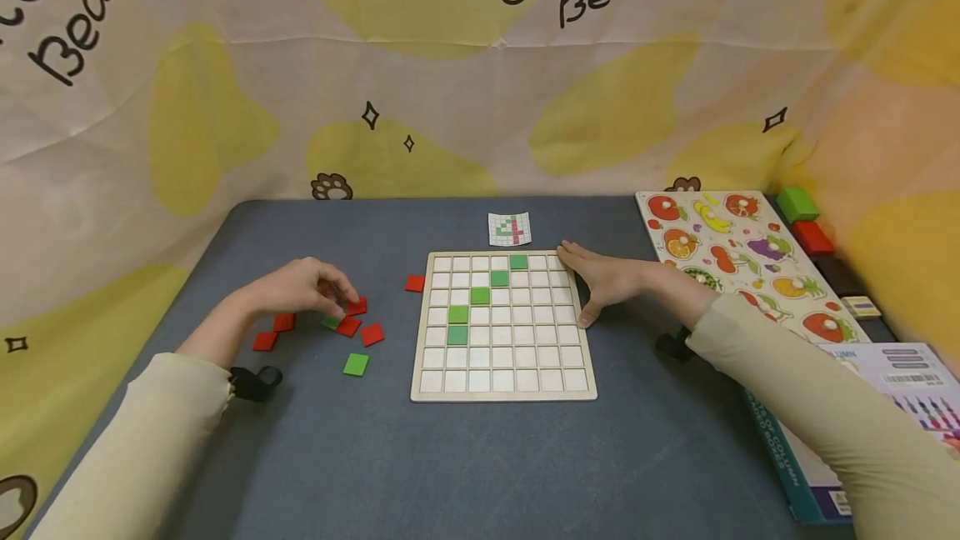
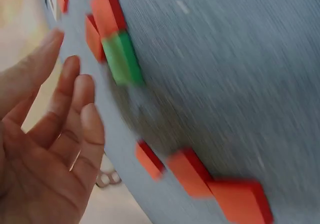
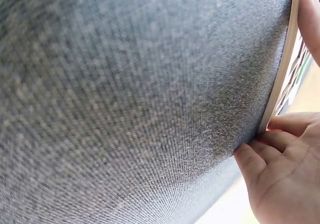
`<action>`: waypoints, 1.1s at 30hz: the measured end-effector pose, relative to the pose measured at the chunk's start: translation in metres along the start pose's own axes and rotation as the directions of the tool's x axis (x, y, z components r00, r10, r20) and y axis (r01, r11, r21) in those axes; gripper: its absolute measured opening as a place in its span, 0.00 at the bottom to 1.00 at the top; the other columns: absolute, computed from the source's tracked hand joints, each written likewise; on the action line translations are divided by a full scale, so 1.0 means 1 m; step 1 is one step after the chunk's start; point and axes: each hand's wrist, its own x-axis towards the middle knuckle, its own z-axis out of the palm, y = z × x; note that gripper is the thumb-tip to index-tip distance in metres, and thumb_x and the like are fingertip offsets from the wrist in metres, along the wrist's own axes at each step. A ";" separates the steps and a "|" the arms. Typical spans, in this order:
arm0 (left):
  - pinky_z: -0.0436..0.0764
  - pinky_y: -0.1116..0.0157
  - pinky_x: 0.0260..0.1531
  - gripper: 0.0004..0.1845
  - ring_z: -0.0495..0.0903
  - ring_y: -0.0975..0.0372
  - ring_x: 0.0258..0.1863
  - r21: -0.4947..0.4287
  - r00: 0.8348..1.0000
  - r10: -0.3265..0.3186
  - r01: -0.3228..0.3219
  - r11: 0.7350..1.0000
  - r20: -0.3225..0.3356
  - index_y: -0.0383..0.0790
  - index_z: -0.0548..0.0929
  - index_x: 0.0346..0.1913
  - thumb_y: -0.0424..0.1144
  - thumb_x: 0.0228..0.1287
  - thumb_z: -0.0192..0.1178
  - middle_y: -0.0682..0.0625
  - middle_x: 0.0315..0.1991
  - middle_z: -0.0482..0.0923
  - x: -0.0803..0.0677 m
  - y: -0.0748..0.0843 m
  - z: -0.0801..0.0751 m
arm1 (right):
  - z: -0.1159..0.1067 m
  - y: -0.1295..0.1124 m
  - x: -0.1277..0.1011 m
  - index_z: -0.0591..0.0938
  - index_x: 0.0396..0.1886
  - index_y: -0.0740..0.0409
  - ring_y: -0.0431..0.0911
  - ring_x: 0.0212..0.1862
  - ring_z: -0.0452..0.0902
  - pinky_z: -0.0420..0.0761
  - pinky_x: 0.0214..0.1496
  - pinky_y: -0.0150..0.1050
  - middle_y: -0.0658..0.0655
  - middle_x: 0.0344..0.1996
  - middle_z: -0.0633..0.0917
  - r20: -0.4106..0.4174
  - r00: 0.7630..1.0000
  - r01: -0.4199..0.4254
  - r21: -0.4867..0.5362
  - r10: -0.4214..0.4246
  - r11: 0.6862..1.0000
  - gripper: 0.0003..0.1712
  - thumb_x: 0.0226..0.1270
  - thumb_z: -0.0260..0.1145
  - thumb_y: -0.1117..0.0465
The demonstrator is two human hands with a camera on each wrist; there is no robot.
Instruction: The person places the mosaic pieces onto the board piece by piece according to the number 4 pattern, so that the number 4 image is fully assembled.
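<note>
Closest to me are both cream sleeves, and going from the left, my left hand (image 1: 303, 287) hovers over a scatter of loose tiles on the grey table (image 1: 480, 457), fingers bent down toward a red tile (image 1: 357, 306); the left wrist view shows the fingers (image 2: 75, 92) relaxed and nothing in the palm. Round it lie more red tiles (image 1: 264, 341), a green tile (image 1: 356, 364) nearer me, and one red tile (image 1: 415, 282) just beside the board. Next comes the wooden grid board (image 1: 503, 390), with five green tiles (image 1: 480, 296) set in a diagonal from upper right down to the left. Above it sits a small pattern card (image 1: 510, 228). My right hand (image 1: 600, 280) rests flat against the board's right edge, fingers straight, gripping nothing. Furthest right lies a fruit puzzle (image 1: 742, 261).
</note>
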 end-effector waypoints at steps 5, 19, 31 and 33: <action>0.76 0.64 0.45 0.17 0.76 0.56 0.46 0.055 1.000 -0.007 0.006 0.998 0.011 0.46 0.86 0.46 0.35 0.51 0.74 0.46 0.48 0.81 -0.008 -0.016 -0.002 | 0.000 0.000 -0.001 0.35 0.77 0.71 0.65 0.80 0.24 0.41 0.79 0.64 0.71 0.78 0.31 -0.001 1.000 0.005 -0.004 -0.005 1.000 0.74 0.50 0.80 0.53; 0.71 0.63 0.42 0.18 0.71 0.57 0.40 0.106 0.997 0.058 -0.053 0.993 -0.047 0.47 0.84 0.41 0.34 0.45 0.77 0.48 0.38 0.75 -0.005 -0.015 0.008 | 0.000 0.002 -0.001 0.36 0.77 0.71 0.65 0.80 0.24 0.42 0.79 0.64 0.71 0.78 0.31 -0.003 1.000 0.010 -0.007 -0.010 1.000 0.74 0.50 0.80 0.51; 0.76 0.71 0.33 0.18 0.74 0.65 0.33 0.067 0.965 0.238 -0.246 0.967 0.112 0.51 0.84 0.38 0.37 0.43 0.79 0.53 0.31 0.77 -0.010 0.012 0.042 | 0.000 0.002 -0.001 0.35 0.78 0.70 0.65 0.80 0.24 0.41 0.79 0.64 0.71 0.78 0.31 -0.004 1.000 0.006 -0.003 -0.006 1.000 0.75 0.49 0.80 0.51; 0.76 0.71 0.32 0.18 0.73 0.66 0.32 0.077 0.963 0.241 -0.250 0.965 0.118 0.52 0.84 0.37 0.36 0.42 0.79 0.55 0.30 0.77 -0.011 0.013 0.046 | 0.000 0.002 0.000 0.35 0.78 0.70 0.65 0.80 0.24 0.41 0.79 0.64 0.71 0.78 0.31 -0.005 1.000 0.005 -0.004 -0.005 1.000 0.75 0.49 0.80 0.51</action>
